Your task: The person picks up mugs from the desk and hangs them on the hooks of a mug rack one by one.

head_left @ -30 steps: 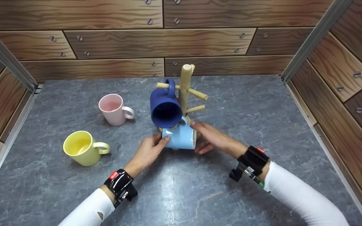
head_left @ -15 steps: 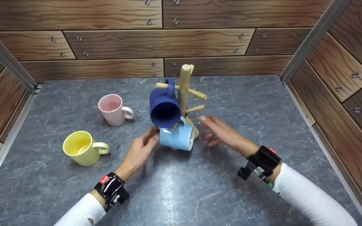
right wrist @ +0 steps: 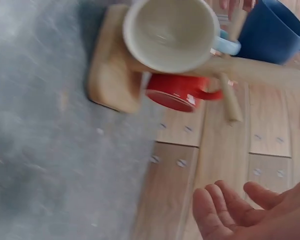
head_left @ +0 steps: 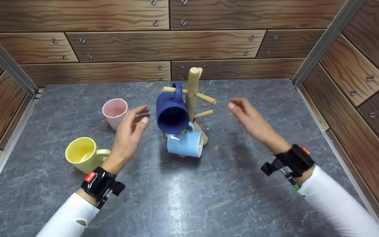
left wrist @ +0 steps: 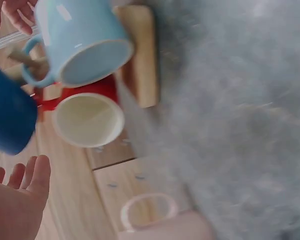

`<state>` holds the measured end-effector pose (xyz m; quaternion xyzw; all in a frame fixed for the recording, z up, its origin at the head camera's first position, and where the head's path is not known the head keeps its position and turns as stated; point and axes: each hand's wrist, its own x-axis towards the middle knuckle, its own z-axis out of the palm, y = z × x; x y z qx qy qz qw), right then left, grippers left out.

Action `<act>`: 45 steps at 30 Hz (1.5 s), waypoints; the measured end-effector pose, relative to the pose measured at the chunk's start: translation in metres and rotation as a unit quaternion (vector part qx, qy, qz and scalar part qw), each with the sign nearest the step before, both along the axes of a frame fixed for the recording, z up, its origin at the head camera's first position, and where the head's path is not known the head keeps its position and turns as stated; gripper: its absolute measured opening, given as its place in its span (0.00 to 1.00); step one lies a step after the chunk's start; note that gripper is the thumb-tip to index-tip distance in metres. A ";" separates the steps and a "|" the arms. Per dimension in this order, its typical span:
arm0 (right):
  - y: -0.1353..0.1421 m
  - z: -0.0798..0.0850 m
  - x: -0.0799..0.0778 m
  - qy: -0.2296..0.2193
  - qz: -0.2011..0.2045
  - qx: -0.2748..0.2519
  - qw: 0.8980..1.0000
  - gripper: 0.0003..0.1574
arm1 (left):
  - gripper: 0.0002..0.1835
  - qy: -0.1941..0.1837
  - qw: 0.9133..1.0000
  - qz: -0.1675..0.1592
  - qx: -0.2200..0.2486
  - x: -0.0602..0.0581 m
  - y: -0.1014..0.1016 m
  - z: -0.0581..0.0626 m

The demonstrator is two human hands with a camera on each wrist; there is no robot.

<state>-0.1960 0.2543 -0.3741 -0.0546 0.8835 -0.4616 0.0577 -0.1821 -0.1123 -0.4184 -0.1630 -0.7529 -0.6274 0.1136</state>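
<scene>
A wooden mug tree [head_left: 192,93] stands mid-table. By its handle the dark blue mug [head_left: 171,112] hangs on an upper peg, mouth toward me. Below it the light blue mug [head_left: 185,143] hangs sideways, its handle on a low peg. Both wrist views also show a red mug [right wrist: 176,91] hanging on the tree, hidden from the head view. My left hand [head_left: 128,136], fingers loosely bent, is raised left of the tree and overlaps the pink mug [head_left: 114,112] in the head view. To the right of the tree, my right hand [head_left: 252,120] hovers with nothing in it.
A yellow mug [head_left: 83,154] stands upright at the left, its handle partly behind my left wrist. Bare wooden pegs [head_left: 206,98] stick out on the tree's right side. Wood-patterned walls [head_left: 163,44] enclose the grey table [head_left: 229,197] at the back and sides.
Both hands have left the light blue mug and drawn apart: the left back to the left and up, the right outward to the right. The mug stays hanging on the tree.
</scene>
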 end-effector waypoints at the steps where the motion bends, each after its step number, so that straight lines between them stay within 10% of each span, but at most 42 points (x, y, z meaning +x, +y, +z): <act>1: 0.000 0.004 0.000 0.016 -0.004 0.000 1.000 0.44 | 0.22 0.004 1.000 0.000 0.004 -0.001 0.001 0.005; 15: -0.031 0.045 -0.013 0.202 -0.008 -0.082 0.976 0.25 | 0.16 0.089 0.995 -0.001 0.046 -0.017 0.026 0.062; 35: -0.070 0.080 -0.036 0.228 0.128 -0.065 0.963 0.26 | 0.12 0.103 0.994 0.040 0.007 -0.033 0.040 0.076; 45: -0.075 0.081 -0.035 0.221 0.133 -0.040 0.965 0.24 | 0.07 0.129 0.987 0.078 -0.047 -0.035 0.043 0.079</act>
